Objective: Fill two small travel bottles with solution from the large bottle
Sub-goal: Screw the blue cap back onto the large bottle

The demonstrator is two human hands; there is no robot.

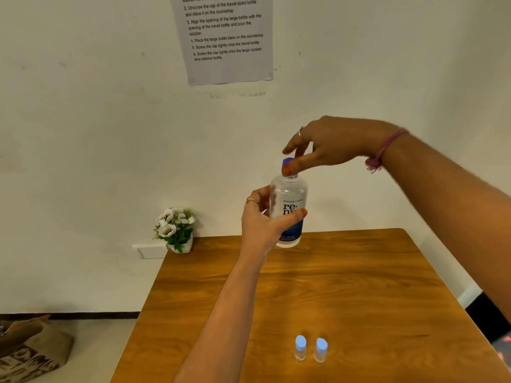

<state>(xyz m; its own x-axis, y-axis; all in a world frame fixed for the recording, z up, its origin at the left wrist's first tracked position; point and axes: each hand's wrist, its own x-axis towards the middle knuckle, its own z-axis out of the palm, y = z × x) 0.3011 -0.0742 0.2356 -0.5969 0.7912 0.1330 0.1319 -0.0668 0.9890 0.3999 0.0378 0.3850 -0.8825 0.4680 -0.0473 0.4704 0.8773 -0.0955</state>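
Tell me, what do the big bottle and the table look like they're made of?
Large bottle: likely clear, slightly frosted plastic, since the wall shows through it; glossy printed label, blue cap probably plastic. Table: wood or wood-look veneer, with visible grain and a soft satin sheen.

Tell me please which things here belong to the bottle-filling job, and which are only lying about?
For the job:
- large bottle, held up by the left hand
- its blue cap, pinched by the right hand
- two travel bottles, capped, on the table
- instruction sheet on the wall

Just lying about:
- flower pot
- paper bag on the floor
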